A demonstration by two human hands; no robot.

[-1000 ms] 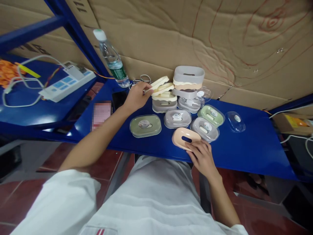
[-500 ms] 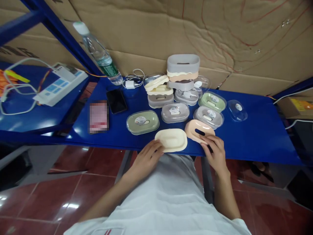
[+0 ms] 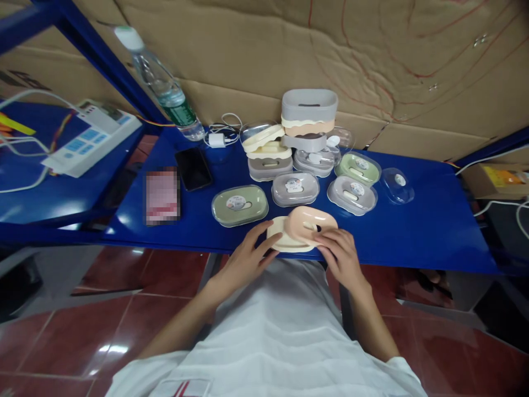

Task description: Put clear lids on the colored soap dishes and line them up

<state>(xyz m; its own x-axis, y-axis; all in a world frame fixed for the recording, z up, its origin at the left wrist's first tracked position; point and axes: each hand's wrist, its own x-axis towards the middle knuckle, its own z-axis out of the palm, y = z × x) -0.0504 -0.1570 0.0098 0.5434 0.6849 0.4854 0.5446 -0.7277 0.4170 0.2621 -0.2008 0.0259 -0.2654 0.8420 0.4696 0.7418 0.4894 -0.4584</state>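
A cream oval soap-dish base (image 3: 279, 241) lies at the table's front edge. Over its right part is a peach soap-dish tray (image 3: 303, 218) with a slot, tilted and partly covering it. My right hand (image 3: 341, 253) grips the tray's right front edge between thumb and fingers. At the base's left end is my left hand (image 3: 252, 251), fingers spread and the tips at the rim; it does not grip the base. Just behind stand a green lidded soap dish (image 3: 240, 212) and two grey lidded ones, the middle one (image 3: 295, 193) and the right one (image 3: 352, 199).
Stacked grey, cream and peach soap-dish parts (image 3: 309, 113) stand against the cardboard. A clear lid (image 3: 397, 186) lies at the right, near another green dish (image 3: 357, 168). At the left are a water bottle (image 3: 165, 91), a phone (image 3: 193, 168), a charger (image 3: 216, 140) and a power strip (image 3: 88, 146).
My right hand has carried the peach tray left, from beside the cream base to over it. My left hand's fingers have spread apart at the base's left end.
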